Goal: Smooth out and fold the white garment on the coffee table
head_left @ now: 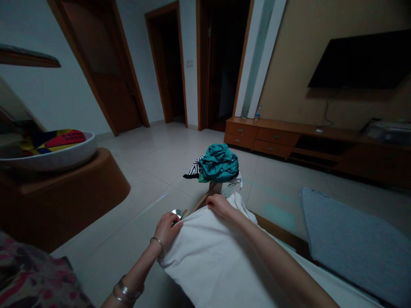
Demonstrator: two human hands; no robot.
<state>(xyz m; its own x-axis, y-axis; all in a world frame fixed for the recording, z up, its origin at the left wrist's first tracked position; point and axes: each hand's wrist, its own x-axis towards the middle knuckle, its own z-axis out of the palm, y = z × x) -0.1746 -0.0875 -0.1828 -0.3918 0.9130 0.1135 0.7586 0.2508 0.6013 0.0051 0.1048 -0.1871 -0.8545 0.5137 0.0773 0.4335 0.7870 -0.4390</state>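
Fingers of the left hand [166,233] curl down over the edge of a white cloth [205,261], closed on it rather than spread wide, while fingers of the right hand [220,205] pinch a fold of the same cloth further along, their tips drawn narrowly together. The cloth falls in a broad, pale sheet below and between the hands. Just past the left knuckles sits a small round metal knob [177,213] (shiny, though too small to say what it belongs to), and a narrow wooden bar [201,202] runs from beneath the cloth toward a heap of clothes. A teal garment [218,163] tops that heap, beside a black-and-white striped piece [192,170], a little ahead of the hands. Metal bangles [127,291] circle the left forearm.

To the right lies a grey padded mat [349,244], and at lower left a patch of floral fabric [28,273] shows. A white bowl [64,160] holding colourful cloth rests on a curved wooden stand [54,201]. Across the tiled floor [150,158], a low wooden cabinet [276,137] with drawers stands beneath a wall-mounted television [362,60], a plastic water bottle [257,113] on its top. Two wooden doors [96,64] stand farther back.
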